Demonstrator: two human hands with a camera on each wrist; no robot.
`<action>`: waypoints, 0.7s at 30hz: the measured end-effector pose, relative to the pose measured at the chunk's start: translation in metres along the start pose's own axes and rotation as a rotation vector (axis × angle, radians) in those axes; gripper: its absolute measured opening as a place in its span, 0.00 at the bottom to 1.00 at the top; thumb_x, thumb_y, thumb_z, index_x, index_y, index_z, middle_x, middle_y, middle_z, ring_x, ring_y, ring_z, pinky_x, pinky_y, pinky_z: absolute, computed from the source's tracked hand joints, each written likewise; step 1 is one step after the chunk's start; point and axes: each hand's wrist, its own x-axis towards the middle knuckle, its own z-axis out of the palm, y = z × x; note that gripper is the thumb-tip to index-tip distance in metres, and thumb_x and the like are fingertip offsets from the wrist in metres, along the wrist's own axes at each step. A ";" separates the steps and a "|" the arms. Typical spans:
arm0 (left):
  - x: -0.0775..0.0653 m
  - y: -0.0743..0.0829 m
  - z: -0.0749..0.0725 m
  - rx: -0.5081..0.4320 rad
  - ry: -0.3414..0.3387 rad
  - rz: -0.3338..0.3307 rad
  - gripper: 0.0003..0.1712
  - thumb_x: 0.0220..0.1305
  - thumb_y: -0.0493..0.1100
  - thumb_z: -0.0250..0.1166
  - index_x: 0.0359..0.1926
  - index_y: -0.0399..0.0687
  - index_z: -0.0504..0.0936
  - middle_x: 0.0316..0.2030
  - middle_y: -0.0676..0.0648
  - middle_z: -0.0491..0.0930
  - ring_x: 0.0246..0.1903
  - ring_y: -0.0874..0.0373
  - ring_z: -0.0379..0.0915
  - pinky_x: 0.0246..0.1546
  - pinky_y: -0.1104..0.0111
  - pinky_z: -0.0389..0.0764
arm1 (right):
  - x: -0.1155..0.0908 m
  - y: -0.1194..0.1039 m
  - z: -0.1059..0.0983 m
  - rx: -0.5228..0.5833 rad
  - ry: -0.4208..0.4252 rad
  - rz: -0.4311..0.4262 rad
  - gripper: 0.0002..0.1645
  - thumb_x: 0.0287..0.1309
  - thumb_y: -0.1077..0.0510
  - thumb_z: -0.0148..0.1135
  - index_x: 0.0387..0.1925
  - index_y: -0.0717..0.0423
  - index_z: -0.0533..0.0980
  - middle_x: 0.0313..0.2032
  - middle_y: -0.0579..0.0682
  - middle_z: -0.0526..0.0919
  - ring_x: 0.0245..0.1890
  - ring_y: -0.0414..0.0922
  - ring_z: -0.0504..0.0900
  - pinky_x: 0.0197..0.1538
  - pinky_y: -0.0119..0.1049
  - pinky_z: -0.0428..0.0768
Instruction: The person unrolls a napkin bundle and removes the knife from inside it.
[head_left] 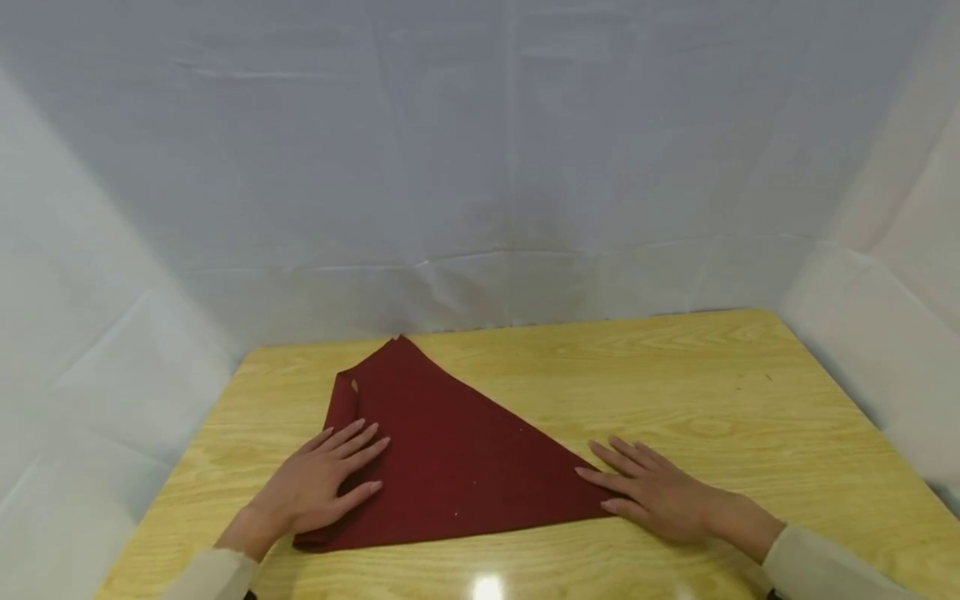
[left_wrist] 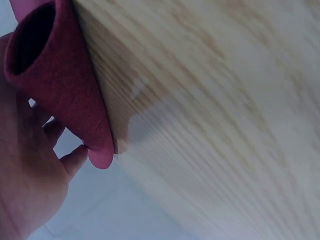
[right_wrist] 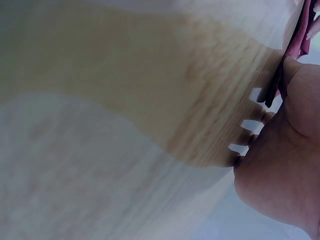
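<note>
A dark red cloth (head_left: pixel 457 458) lies on the table, folded into a rough triangle with its peak toward the back. Along its left side the fabric is turned over, and in the left wrist view this rolled edge (left_wrist: pixel 65 85) forms a hollow loop. My left hand (head_left: pixel 318 483) rests on that turned edge with fingers spread. At the cloth's pointed right corner lies my right hand (head_left: pixel 660 496), fingers extended, its thumb and index finger touching the tip. The right wrist view shows the cloth's thin layered edge (right_wrist: pixel 287 65) beside the thumb.
The light wooden table (head_left: pixel 712 392) extends to the right of and behind the cloth. White sheeting (head_left: pixel 510 167) hangs behind it and stands at both sides. Several tiny pale specks dot the cloth.
</note>
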 end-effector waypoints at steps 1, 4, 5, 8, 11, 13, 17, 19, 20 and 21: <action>0.000 0.000 0.000 0.000 -0.002 0.003 0.35 0.69 0.67 0.46 0.70 0.56 0.66 0.68 0.48 0.62 0.69 0.50 0.51 0.64 0.50 0.57 | 0.000 0.000 0.000 0.000 -0.001 0.002 0.28 0.74 0.48 0.41 0.72 0.46 0.59 0.72 0.59 0.51 0.69 0.64 0.49 0.62 0.65 0.53; -0.002 0.000 0.001 -0.010 -0.001 -0.001 0.34 0.69 0.66 0.47 0.69 0.56 0.67 0.67 0.47 0.64 0.69 0.49 0.52 0.64 0.49 0.57 | 0.000 0.000 0.000 0.005 -0.003 0.007 0.29 0.74 0.48 0.41 0.72 0.46 0.59 0.72 0.60 0.51 0.69 0.64 0.48 0.63 0.65 0.52; -0.003 0.000 0.002 -0.012 0.000 -0.001 0.33 0.70 0.65 0.47 0.69 0.56 0.68 0.67 0.47 0.64 0.69 0.49 0.53 0.64 0.49 0.57 | 0.000 0.000 0.000 0.000 -0.002 0.010 0.29 0.74 0.47 0.41 0.72 0.46 0.59 0.72 0.60 0.51 0.69 0.64 0.48 0.63 0.65 0.52; -0.007 -0.002 0.003 -0.024 0.013 -0.003 0.32 0.70 0.63 0.48 0.68 0.55 0.69 0.67 0.47 0.65 0.68 0.48 0.53 0.63 0.48 0.58 | 0.000 0.001 0.000 -0.006 0.000 0.015 0.29 0.74 0.47 0.41 0.72 0.46 0.59 0.72 0.60 0.52 0.69 0.64 0.48 0.63 0.65 0.52; -0.011 -0.005 0.005 -0.028 0.021 -0.005 0.31 0.71 0.61 0.50 0.67 0.53 0.70 0.67 0.47 0.65 0.68 0.48 0.53 0.62 0.47 0.60 | -0.001 0.002 0.001 -0.013 0.005 0.017 0.28 0.74 0.47 0.41 0.72 0.46 0.59 0.72 0.60 0.52 0.69 0.64 0.49 0.63 0.65 0.52; -0.014 -0.007 0.005 -0.033 0.025 -0.009 0.30 0.70 0.61 0.51 0.67 0.53 0.70 0.66 0.47 0.65 0.68 0.47 0.53 0.61 0.46 0.61 | -0.001 0.002 0.001 -0.008 0.008 0.014 0.28 0.74 0.48 0.42 0.72 0.46 0.59 0.71 0.60 0.52 0.69 0.64 0.49 0.62 0.65 0.52; -0.019 -0.011 0.005 -0.050 0.022 -0.027 0.31 0.69 0.60 0.53 0.67 0.52 0.71 0.66 0.47 0.65 0.68 0.47 0.52 0.61 0.46 0.61 | 0.000 0.002 0.002 -0.010 0.006 0.010 0.28 0.74 0.48 0.41 0.72 0.46 0.59 0.72 0.60 0.52 0.69 0.64 0.48 0.62 0.65 0.52; -0.020 -0.013 0.004 -0.058 0.019 -0.039 0.31 0.69 0.60 0.53 0.67 0.51 0.71 0.67 0.47 0.64 0.69 0.47 0.52 0.62 0.47 0.60 | 0.000 0.002 0.002 -0.015 0.007 0.008 0.28 0.74 0.48 0.41 0.72 0.46 0.59 0.72 0.60 0.52 0.69 0.64 0.49 0.62 0.65 0.52; -0.021 -0.014 0.004 -0.057 0.017 -0.044 0.31 0.69 0.60 0.53 0.67 0.51 0.71 0.67 0.48 0.64 0.69 0.47 0.51 0.62 0.48 0.60 | 0.000 0.002 0.002 -0.018 0.008 0.007 0.28 0.74 0.48 0.41 0.72 0.46 0.59 0.72 0.60 0.52 0.69 0.64 0.49 0.62 0.65 0.52; -0.021 -0.015 0.004 -0.058 0.016 -0.048 0.31 0.69 0.60 0.53 0.67 0.51 0.71 0.67 0.48 0.64 0.69 0.47 0.51 0.62 0.48 0.60 | 0.000 0.002 0.001 -0.020 0.012 0.005 0.28 0.74 0.48 0.41 0.72 0.46 0.59 0.71 0.60 0.52 0.69 0.64 0.49 0.62 0.65 0.52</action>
